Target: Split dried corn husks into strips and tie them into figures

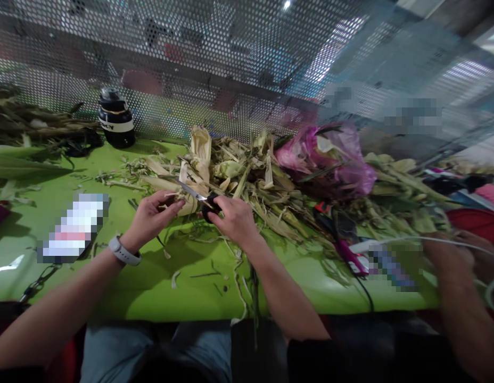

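Within right hand (236,219), scissors (200,198), husks (231,169) beyond

Bottle (116,114), near bench's (151,287) far edge, left part: dark lettering on pale band (123,127); ends "CY", preceding characters unclear.

Black bottle (117,127), pale-banded: stood upright on the green surface (151,290), beyond and left of the fingers (169,214). Phone (77,226), display obscured: laid nearer, left of them. Pink plastic bag (353,173): set to their right, beyond. Perforated metal panel (183,58): mounted behind. White cable (367,246): trailed rightward.
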### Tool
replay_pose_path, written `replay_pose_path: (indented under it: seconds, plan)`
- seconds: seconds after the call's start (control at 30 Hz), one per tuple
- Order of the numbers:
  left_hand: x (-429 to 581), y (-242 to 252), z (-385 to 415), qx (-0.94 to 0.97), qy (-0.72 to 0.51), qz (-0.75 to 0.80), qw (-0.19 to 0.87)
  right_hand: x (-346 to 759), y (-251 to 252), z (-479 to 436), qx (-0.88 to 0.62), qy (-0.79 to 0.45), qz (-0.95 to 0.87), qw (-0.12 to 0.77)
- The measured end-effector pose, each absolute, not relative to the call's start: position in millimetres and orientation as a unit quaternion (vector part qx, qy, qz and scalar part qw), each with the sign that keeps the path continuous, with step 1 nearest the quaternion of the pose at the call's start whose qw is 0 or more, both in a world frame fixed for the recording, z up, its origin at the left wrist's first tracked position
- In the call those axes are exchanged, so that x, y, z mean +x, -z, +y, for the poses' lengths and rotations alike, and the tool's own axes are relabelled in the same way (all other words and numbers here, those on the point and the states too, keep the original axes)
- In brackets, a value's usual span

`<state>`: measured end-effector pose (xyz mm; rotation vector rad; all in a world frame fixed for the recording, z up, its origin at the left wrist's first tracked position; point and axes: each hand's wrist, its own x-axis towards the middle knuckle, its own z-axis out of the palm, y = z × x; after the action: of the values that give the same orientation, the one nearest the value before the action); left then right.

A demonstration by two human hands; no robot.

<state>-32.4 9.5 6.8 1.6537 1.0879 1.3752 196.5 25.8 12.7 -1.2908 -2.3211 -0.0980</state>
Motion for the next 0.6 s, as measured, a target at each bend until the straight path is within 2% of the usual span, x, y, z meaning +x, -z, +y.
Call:
replay_pose_path:
  seconds: [0.13, 0.23, 0.43, 0.6]
  plan:
    - [-35.6, -7.0, 14.3, 0.618, -0.551, 0.422, 0.369, 197.0, -17.6, 24.6, -0.460, -0.092, -0.833, 0.292]
    - [-36.9, -8.3, 17.2, 0.615, -0.574, 0.424, 0.336, 197.5, -23.2, 23.2, -0.455, -0.168, -0.827, 0.284]
    - [-35.3, -10.6, 15.9, 0.633, -0.581, 0.417, 0.297, 197.4, -22.2, 25.3, -0.461, -0.207, -0.821, 0.267]
    - [-34.4, -10.5, 13.7, 0.628, -0.568, 0.412, 0.335, 195.1, -16.9, 27.1, -0.454, -0.239, -0.814, 0.273]
